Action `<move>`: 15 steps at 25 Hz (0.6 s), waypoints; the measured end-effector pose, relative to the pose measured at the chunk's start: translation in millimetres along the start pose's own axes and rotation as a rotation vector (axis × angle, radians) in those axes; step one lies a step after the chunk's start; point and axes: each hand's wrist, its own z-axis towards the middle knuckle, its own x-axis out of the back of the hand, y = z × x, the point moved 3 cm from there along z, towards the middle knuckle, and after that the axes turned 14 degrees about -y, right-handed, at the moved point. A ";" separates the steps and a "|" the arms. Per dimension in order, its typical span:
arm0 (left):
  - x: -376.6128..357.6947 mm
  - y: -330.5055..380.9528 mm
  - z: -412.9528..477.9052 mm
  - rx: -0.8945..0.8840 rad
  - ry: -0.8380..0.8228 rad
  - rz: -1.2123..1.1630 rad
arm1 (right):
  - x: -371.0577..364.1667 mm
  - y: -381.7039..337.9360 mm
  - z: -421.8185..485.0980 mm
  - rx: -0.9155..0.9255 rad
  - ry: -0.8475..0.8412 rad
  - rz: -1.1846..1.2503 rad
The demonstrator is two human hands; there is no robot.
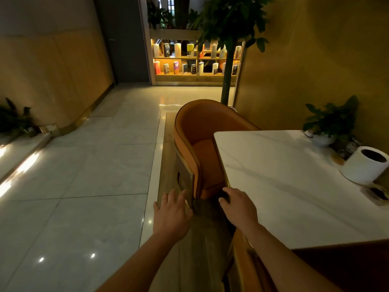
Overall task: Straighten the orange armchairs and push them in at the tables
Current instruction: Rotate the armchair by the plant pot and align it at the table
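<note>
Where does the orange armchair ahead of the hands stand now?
In the head view the orange armchair stands at centre, against the left edge of the white table, whose top hides part of its seat; a tree trunk rises behind it.

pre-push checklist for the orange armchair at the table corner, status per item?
1. Left hand on the armchair: fingers spread at the end of its near arm; whether they touch it, cannot tell.
2. Right hand grip: fingers curl over something dark by the table corner; cannot tell.
3. Chair pushed in: only one side of the seat is under the table edge; not ok.
4. Chair square to the table: looks angled, but the lens is wide; cannot tell.
5. Tabletop items: white cylinder and potted plant sit at the far side, away from the chair; ok.
6. Tree trunk behind the chair back: gap cannot tell.
</note>
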 end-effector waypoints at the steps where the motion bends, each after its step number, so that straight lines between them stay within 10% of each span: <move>1: 8.1 -7.8 18.2 0.005 0.001 -0.009 | 1.0 -8.6 19.0 0.008 0.000 -0.013; 15: 139.1 -182.6 280.2 -0.114 -0.088 0.075 | -36.8 -143.6 262.3 -0.178 0.067 -0.011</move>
